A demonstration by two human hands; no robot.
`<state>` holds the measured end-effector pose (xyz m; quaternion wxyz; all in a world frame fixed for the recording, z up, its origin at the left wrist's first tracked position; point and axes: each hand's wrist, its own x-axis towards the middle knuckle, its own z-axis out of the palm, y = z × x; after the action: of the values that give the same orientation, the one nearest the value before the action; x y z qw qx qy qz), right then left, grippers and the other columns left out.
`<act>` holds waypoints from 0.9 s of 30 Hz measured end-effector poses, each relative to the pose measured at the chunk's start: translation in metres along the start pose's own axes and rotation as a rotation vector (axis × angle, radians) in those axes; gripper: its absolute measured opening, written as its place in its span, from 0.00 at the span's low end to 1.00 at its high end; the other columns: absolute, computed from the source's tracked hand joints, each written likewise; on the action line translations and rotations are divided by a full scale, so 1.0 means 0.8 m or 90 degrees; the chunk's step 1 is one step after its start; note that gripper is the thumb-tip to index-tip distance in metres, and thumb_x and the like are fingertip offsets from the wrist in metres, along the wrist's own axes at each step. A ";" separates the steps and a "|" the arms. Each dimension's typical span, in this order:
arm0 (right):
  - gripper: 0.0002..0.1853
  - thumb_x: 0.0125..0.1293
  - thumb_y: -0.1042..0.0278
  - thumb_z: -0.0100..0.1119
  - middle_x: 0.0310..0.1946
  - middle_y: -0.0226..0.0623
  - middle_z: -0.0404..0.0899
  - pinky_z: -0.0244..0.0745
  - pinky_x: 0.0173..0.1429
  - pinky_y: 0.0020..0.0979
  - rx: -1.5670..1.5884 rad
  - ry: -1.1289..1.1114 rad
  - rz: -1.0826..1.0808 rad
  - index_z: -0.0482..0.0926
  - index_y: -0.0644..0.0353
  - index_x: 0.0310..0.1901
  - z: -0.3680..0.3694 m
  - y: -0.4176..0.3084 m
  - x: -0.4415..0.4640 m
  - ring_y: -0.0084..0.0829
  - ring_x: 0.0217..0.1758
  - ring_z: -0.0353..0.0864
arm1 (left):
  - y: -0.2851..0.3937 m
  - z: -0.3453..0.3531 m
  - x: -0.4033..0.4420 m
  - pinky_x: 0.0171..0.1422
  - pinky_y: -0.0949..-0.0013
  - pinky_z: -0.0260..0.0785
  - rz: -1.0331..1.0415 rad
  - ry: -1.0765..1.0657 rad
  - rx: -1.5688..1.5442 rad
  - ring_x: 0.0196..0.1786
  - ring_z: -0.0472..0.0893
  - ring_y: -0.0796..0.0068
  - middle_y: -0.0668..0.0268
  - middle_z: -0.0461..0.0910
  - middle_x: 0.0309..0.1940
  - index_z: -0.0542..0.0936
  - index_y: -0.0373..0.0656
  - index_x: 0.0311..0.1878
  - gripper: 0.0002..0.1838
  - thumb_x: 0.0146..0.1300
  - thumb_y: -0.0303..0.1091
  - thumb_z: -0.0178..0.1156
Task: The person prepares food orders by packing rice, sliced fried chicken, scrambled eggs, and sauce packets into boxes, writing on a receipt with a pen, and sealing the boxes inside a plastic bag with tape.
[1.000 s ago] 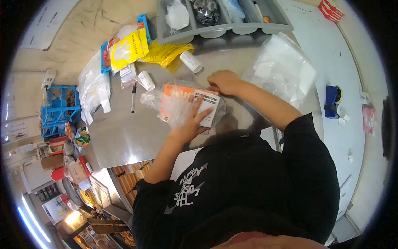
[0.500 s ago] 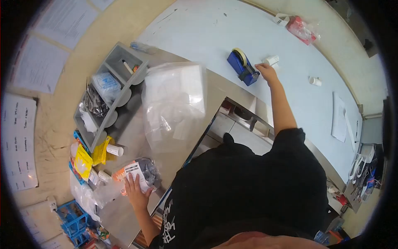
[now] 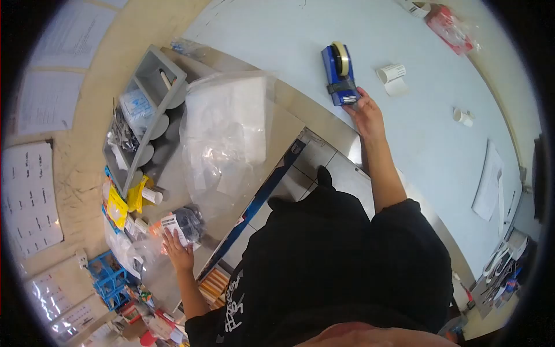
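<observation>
My left hand (image 3: 177, 252) lies with spread fingers on a white label (image 3: 173, 225) on a plastic-wrapped package (image 3: 191, 223), which shows orange and dark parts. At the near end of a blue tape dispenser (image 3: 340, 75), my right hand (image 3: 367, 114) has its fingers closed around the cutter end. A roll of clear yellowish tape (image 3: 341, 59) sits in the dispenser, on the pale table (image 3: 428, 133). Two curled white paper labels, one (image 3: 392, 75) near the dispenser and one (image 3: 463, 116) farther right, lie on that table.
A large clear bag with white contents (image 3: 231, 127) lies on the metal counter. Behind it is a grey divided bin (image 3: 151, 95), with yellow packets (image 3: 117, 206) below. Blue baskets (image 3: 108, 277) stand at lower left. Papers (image 3: 490, 179) and utensils (image 3: 504, 263) are at right.
The view has swung right. My right hand has left the package area, reached the tape dispenser and taken hold of it; the dispenser has turned. My left hand stays on the package.
</observation>
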<state>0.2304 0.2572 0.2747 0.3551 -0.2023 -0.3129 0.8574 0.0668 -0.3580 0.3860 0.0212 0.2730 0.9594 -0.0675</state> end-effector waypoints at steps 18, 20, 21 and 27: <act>0.18 0.47 0.51 0.65 0.23 0.26 0.72 0.58 0.21 0.23 -0.741 0.207 0.135 0.78 0.56 0.33 -0.057 -0.024 0.052 0.19 0.25 0.70 | -0.017 -0.032 -0.005 0.66 0.44 0.43 0.050 -0.009 0.021 0.66 0.55 0.50 0.58 0.51 0.66 0.57 0.53 0.65 0.37 0.52 0.50 0.56; 0.16 0.48 0.53 0.64 0.22 0.26 0.72 0.57 0.18 0.24 -1.107 0.174 0.182 0.76 0.56 0.30 -0.129 -0.027 0.106 0.20 0.22 0.70 | -0.031 -0.027 -0.003 0.65 0.44 0.44 0.090 0.027 -0.026 0.64 0.59 0.51 0.60 0.56 0.64 0.57 0.54 0.65 0.36 0.53 0.50 0.55; 0.15 0.49 0.54 0.64 0.21 0.26 0.71 0.56 0.16 0.24 -1.282 0.156 0.203 0.75 0.56 0.29 -0.166 -0.028 0.133 0.20 0.21 0.70 | -0.037 -0.027 -0.003 0.64 0.44 0.45 0.065 -0.060 -0.062 0.62 0.61 0.53 0.60 0.61 0.61 0.57 0.54 0.65 0.35 0.54 0.49 0.55; 0.16 0.53 0.71 0.57 0.23 0.27 0.70 0.60 0.26 0.17 -0.469 -0.045 0.107 0.72 0.58 0.46 0.091 -0.004 -0.044 0.17 0.23 0.66 | -0.059 0.000 -0.004 0.62 0.50 0.49 0.117 0.110 -0.150 0.51 0.70 0.61 0.64 0.74 0.47 0.65 0.52 0.59 0.29 0.53 0.46 0.57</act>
<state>0.2142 0.2046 0.3342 0.1759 -0.3117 -0.5948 0.7198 0.0444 -0.3991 0.3914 -0.0236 0.3601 0.9299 0.0718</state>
